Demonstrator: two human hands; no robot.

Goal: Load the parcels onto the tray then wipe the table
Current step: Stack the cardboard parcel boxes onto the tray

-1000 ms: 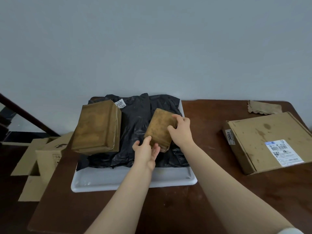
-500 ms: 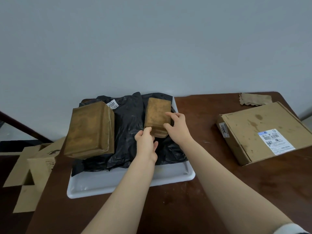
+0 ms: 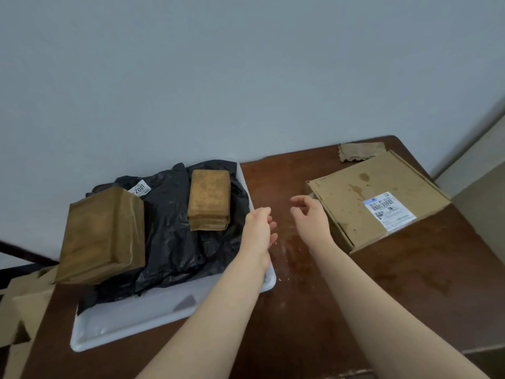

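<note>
A white tray (image 3: 131, 321) on the left of the brown table (image 3: 314, 310) carries a black plastic mailer (image 3: 175, 236). On the mailer lie a large brown parcel (image 3: 101, 236) and a small brown parcel (image 3: 209, 202). A flat cardboard box (image 3: 369, 203) with a shipping label rests on the table at the right. My left hand (image 3: 259, 228) hovers open over the tray's right rim, apart from the small parcel. My right hand (image 3: 308, 214) is open over bare table, just left of the flat box, holding nothing.
A crumpled brown cloth (image 3: 360, 151) lies at the table's far right corner behind the flat box. Cardboard boxes (image 3: 19, 310) stand on the floor left of the table. A grey wall runs along the back. White specks mark the table between my hands.
Both hands let go of the small brown parcel, which now lies on the mailer, and moved right toward the flat box. The camera turned right.
</note>
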